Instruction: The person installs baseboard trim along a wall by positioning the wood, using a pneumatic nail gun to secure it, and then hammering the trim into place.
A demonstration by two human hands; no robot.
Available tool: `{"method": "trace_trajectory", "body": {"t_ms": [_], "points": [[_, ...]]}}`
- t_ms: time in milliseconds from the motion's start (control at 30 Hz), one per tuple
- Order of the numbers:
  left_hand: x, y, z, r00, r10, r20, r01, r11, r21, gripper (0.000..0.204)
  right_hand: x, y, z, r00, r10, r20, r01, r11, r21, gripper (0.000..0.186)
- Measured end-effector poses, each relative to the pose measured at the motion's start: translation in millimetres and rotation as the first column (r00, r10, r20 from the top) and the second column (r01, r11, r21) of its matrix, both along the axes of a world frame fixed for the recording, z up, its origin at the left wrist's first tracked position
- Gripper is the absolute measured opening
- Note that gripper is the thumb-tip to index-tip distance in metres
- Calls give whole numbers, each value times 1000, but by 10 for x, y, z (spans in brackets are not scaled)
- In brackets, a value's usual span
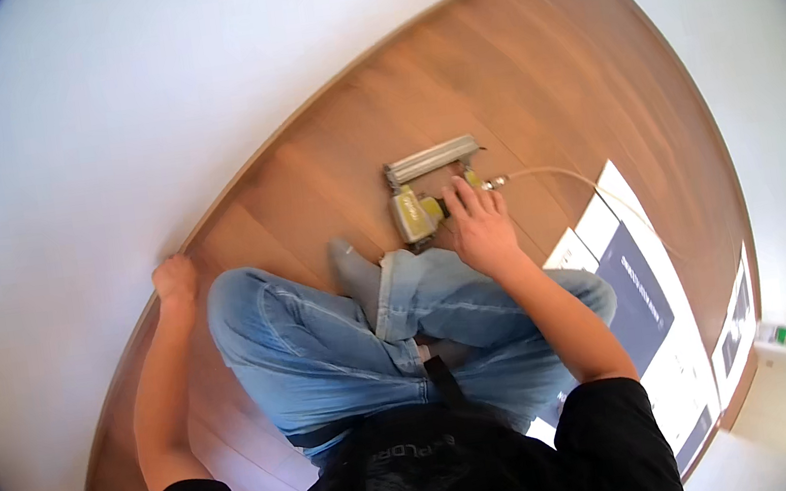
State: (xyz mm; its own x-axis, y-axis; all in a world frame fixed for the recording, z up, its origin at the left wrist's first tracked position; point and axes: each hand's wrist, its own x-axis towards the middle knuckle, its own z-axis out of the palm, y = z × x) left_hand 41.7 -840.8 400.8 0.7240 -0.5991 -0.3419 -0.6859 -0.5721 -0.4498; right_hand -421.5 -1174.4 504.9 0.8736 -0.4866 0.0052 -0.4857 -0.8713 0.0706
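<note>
One right hand (483, 234) lay half-open on the nailer (412, 216), probably steadying it. Left hand (176, 277) looked curled at the trim (281, 135), hold unclear.

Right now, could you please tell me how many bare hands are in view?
2: the left hand, low beside the white wall, and the right hand, on the yellow-green nail gun.

This is an indoor room under building work, perhaps in a home: a smooth white wall (98, 115) stands left, slim brown wooden skirting (296, 113) edges the brown wood-plank floor (527, 59), and a yellow-green-and-grey nail gun (413, 215) shows.
</note>
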Motion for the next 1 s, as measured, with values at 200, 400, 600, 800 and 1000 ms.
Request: {"method": "trace_trajectory", "body": {"t_ms": [200,400,600,800,1000], "points": [[404,-123,-514,990,-131,54,127,989,78,28,-2221,482,787,658,-572,490,621,780,77,49],[604,287,-909,978,-203,46,199,976,83,50,-5180,1856,-151,12,-998,67,986,23,168,56],[562,397,-539,997,-82,-3,81,979,186,63,-5165,2805,-1033,-80,-985,-152,950,-121,289,76],[381,299,-709,911,-365,194,397,902,-169,21,-5261,2215,-1514,235,-972,8,899,220,377,67],[-246,1,-553,998,-24,-66,16,994,-110,22,-5658,1898,-1227,237,-905,-354,971,207,120,47]]}}
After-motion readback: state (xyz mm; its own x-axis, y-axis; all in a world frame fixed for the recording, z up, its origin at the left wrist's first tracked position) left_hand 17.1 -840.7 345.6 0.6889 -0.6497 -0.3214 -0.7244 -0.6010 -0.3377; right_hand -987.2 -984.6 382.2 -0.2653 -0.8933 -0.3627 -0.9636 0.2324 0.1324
